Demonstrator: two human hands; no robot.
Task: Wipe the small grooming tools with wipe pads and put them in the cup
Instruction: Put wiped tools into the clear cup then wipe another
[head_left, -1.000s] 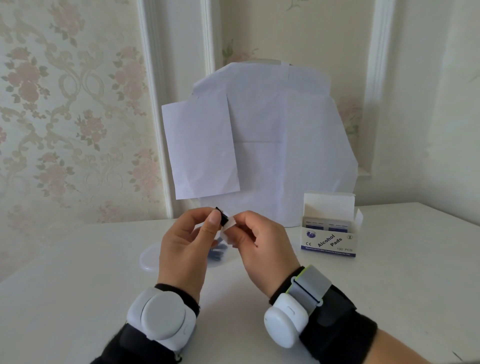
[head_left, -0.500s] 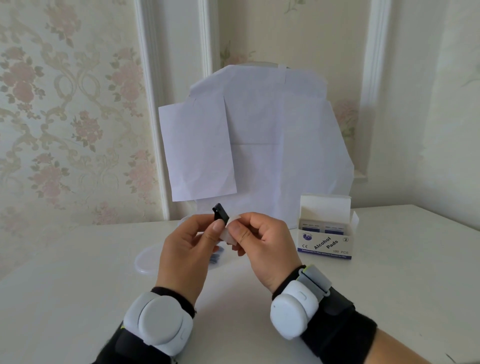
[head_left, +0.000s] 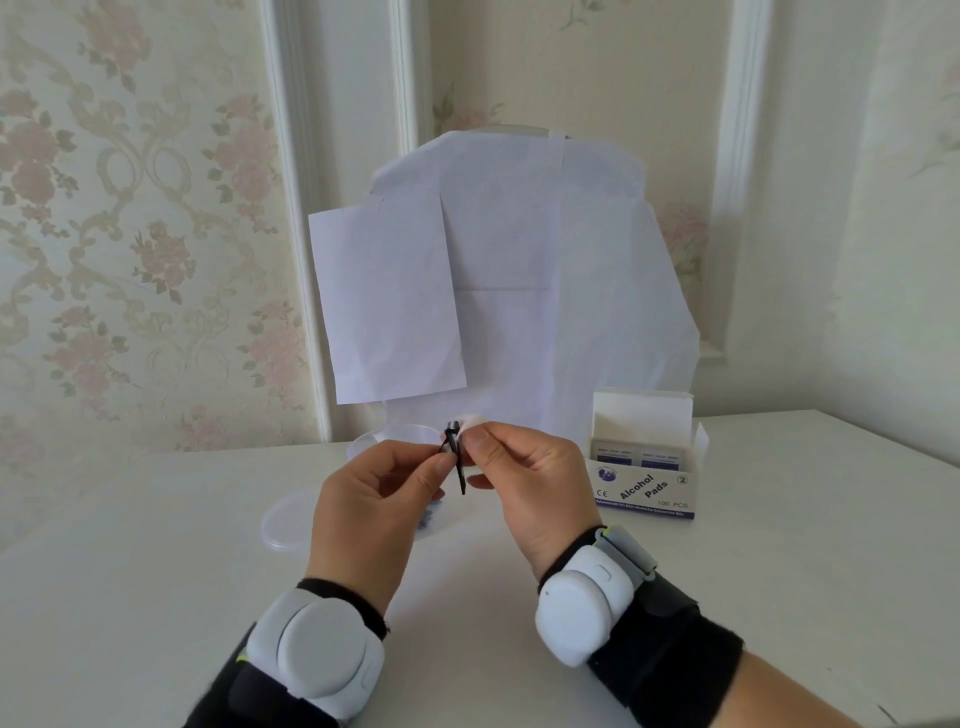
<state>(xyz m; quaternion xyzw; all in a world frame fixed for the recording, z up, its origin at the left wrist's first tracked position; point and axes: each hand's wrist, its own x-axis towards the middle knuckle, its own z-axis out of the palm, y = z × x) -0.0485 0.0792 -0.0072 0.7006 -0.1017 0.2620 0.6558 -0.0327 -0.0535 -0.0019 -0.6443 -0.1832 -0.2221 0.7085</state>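
Both hands are raised above the white tabletop (head_left: 156, 597), meeting just in front of the paper-covered upright object (head_left: 545, 291) that stands at the wall. The left hand (head_left: 363, 514) pinches a small black grooming tool (head_left: 456, 457) between thumb and forefinger, its fingers curled and clamped on the tool's upper part; the tool's thin lower end points downward and hangs free. The right hand (head_left: 530, 493) pinches a small white wipe pad (head_left: 474, 422) between thumb and fingertips, and the pad is pressed against the top of the tool.

Behind the left hand, between it and the paper-covered object, lies a clear round plastic lid or dish (head_left: 291, 525) on the tabletop; some dark bluish items show in it, mostly hidden by the hand. To the right of the paper-covered object's base stands an open box labelled Alcohol Pads (head_left: 644, 483), flap raised. Each wrist bears a white rounded device on a dark strap.
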